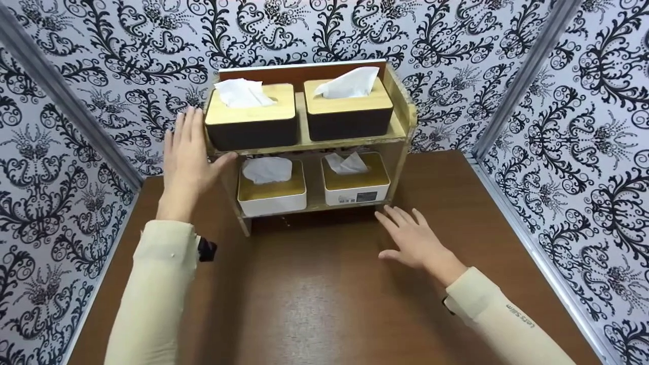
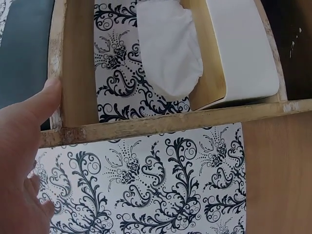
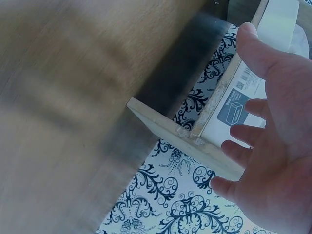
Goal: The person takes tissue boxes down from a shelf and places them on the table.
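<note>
A two-tier wooden shelf (image 1: pixel 400 134) stands upright on the brown table. My left hand (image 1: pixel 188 157) is at its left side. The fingers look straight along the outer side, and the thumb (image 2: pixel 46 100) touches the front edge by the upper board. On the upper tier sit two black tissue boxes (image 1: pixel 253 133) (image 1: pixel 350 124) with wooden lids. Below are two white tissue boxes (image 1: pixel 274 205) (image 1: pixel 357 196) with wooden lids. White tissue sticks out of each box. My right hand (image 1: pixel 413 241) holds nothing, fingers spread, in front of the shelf's lower right corner.
The brown table (image 1: pixel 309 299) extends in front of the shelf and to both sides. Patterned black-and-white walls (image 1: pixel 263 30) stand behind and at both sides, with grey metal strips (image 1: pixel 527 76) at the corners.
</note>
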### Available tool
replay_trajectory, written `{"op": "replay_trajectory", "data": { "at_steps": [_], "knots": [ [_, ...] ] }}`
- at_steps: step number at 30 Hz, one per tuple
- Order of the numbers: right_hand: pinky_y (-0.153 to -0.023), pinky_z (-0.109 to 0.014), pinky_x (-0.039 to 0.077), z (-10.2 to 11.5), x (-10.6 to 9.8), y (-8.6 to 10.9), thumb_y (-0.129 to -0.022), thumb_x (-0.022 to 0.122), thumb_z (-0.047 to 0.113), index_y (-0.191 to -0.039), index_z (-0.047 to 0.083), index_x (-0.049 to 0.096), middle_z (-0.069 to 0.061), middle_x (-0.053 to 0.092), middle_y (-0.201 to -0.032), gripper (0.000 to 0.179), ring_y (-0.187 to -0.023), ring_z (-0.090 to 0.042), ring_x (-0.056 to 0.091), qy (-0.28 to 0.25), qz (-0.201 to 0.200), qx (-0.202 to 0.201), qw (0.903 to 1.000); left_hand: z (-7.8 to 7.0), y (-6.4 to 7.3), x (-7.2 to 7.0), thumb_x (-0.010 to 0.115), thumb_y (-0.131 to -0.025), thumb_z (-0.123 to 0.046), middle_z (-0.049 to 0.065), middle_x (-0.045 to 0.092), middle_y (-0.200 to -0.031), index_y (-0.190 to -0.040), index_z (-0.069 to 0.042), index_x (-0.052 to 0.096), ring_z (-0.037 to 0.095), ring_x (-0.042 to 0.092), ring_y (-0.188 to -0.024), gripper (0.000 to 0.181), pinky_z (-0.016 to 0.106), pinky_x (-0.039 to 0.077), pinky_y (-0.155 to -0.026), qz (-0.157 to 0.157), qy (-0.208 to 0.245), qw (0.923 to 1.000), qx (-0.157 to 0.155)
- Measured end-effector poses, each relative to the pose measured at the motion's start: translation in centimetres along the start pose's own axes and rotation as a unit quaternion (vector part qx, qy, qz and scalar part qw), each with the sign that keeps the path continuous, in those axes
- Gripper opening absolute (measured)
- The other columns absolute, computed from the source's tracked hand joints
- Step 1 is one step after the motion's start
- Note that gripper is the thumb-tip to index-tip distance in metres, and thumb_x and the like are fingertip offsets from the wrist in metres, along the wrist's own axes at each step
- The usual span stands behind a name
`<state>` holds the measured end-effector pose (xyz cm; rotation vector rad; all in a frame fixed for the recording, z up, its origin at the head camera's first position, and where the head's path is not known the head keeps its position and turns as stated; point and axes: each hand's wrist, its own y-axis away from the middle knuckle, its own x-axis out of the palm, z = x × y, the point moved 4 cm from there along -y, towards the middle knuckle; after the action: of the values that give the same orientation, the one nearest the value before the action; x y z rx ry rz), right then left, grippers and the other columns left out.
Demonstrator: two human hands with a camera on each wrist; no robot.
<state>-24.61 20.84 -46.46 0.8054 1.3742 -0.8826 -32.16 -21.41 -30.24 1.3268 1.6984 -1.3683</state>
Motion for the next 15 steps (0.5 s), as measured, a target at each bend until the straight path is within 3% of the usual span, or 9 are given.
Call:
{"op": "replay_trajectory", "data": {
  "at_steps": [5, 15],
  "knots": [
    [-0.116, -0.065, 0.022, 0.6, -0.5, -0.1, -0.081, 0.068, 0.058, -0.154, 0.015, 0.030, -0.015, 0.030, -0.159, 0.093, -0.145, -0.037, 0.031, 0.006, -0.001, -0.008, 1.0000, -0.3, 0.2, -0.1, 0.058, -0.088, -0.061, 0.005, -0.009, -0.166, -0.158, -0.014, -0.004, 0.027, -0.008, -0.154, 0.105, 0.053, -0.008, -0.123, 0.007, -0.064, 0.9979, -0.010],
    [-0.117, -0.063, 0.022, 1.7, -2.5, -0.5, -0.081, 0.067, 0.061, -0.154, 0.016, 0.029, -0.016, 0.030, -0.159, 0.094, -0.145, -0.037, 0.030, 0.015, -0.011, -0.024, 0.9995, -0.8, 0.5, 0.2, 0.046, -0.089, -0.070, 0.007, -0.013, -0.165, -0.157, -0.010, -0.008, 0.029, -0.008, -0.153, 0.105, 0.056, -0.010, -0.122, 0.010, -0.126, 0.9918, -0.014]
  ]
}}
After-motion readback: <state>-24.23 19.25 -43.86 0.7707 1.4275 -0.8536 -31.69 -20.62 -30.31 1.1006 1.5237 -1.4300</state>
